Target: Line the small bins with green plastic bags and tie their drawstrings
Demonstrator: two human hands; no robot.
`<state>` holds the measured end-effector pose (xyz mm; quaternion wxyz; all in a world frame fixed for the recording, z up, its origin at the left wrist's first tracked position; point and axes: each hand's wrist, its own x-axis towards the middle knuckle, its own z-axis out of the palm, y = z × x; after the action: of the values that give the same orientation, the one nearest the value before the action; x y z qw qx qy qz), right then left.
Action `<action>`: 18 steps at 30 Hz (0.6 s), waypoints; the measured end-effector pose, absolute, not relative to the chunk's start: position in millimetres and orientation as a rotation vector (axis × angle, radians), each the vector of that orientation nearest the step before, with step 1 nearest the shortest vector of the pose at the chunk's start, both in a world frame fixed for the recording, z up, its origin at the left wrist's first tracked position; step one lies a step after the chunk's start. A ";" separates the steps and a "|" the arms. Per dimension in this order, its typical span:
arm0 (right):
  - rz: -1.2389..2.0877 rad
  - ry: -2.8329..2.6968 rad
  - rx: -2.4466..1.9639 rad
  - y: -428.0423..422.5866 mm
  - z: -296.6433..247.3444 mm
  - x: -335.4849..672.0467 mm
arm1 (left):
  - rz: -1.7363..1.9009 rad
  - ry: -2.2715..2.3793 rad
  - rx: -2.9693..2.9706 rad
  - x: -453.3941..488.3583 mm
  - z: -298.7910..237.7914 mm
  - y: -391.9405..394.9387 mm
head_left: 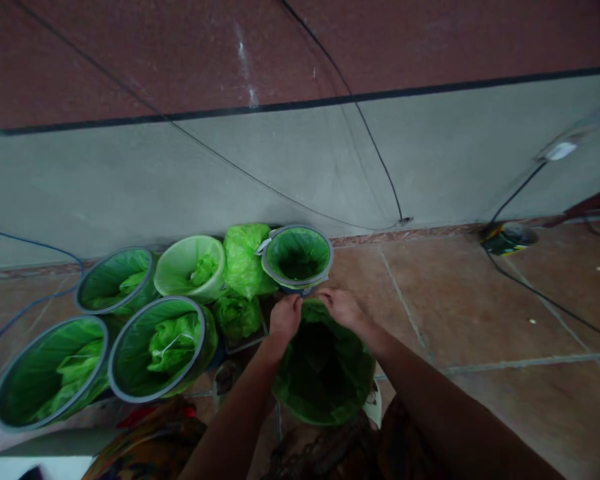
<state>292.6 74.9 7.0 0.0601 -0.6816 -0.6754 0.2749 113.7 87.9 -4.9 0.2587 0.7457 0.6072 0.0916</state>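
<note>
Hands point(286, 316), pinched closed, hold a green liner point(325, 405); nearby bins point(203, 333) contain crumpled green bags point(173, 343).

Left hand point(286, 316), right hand point(345, 309) — pinching far edge of green liner point(325, 408) | gray-rimmed bin point(300, 241) — just beyond

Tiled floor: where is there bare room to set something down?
The widest bare patch of tiled floor lies right of the rightmost wall-side bin, bordered by the wall, right forearm and floor cable. The left side is crowded: four bins and a bulging green bag stand close together. Little gap separates the held green liner from that rightmost bin.
</note>
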 end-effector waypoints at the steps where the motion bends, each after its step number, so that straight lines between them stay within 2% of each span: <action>1: 0.832 -2.076 -2.052 75.7 5.1 285.5 | 0.177 1.651 2.038 116.2 -7.4 87.7; 10: 0.832 -2.248 -2.150 65.4 -20.5 281.0 | -0.243 1.647 2.169 106.3 -18.6 85.7; 15: 0.849 -2.167 -2.231 65.2 -22.1 295.6 | -0.242 1.630 2.157 105.6 -13.0 88.0; 18: 0.810 -2.079 -2.304 60.9 -27.8 308.0 | -0.038 1.608 2.151 98.7 -6.8 86.6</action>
<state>308.0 60.9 -27.8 -0.0330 -0.7180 -0.6478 0.2525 98.7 86.6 -6.8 0.2259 0.7800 0.5834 -0.0139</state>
